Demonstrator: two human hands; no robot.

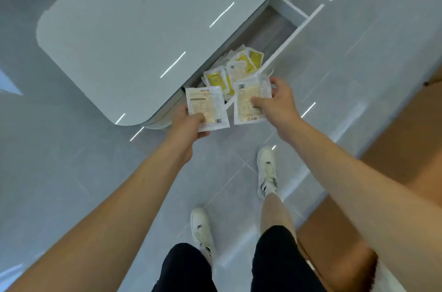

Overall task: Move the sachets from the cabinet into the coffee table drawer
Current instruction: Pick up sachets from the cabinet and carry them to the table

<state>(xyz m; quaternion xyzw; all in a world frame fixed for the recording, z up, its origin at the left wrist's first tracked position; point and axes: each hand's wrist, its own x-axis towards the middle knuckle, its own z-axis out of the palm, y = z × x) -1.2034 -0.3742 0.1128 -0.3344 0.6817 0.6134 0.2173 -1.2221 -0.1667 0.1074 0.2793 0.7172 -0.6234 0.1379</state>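
Observation:
My left hand [189, 124] grips a white sachet [207, 106] by its lower left corner, just in front of the coffee table's rounded corner. My right hand [275, 100] holds a second white sachet [248, 100] by its right side. Both sachets hang above the near end of the open drawer [287, 38], which juts out from under the coffee table [143, 28]. Several white and yellow sachets [239, 66] lie piled in the near end of the drawer. The far part of the drawer floor is bare.
The glossy grey table top fills the upper left. Pale tiled floor [71, 172] surrounds it. My own legs and white shoes [266, 169] stand below the hands. An orange-brown surface [394, 148] runs along the right side.

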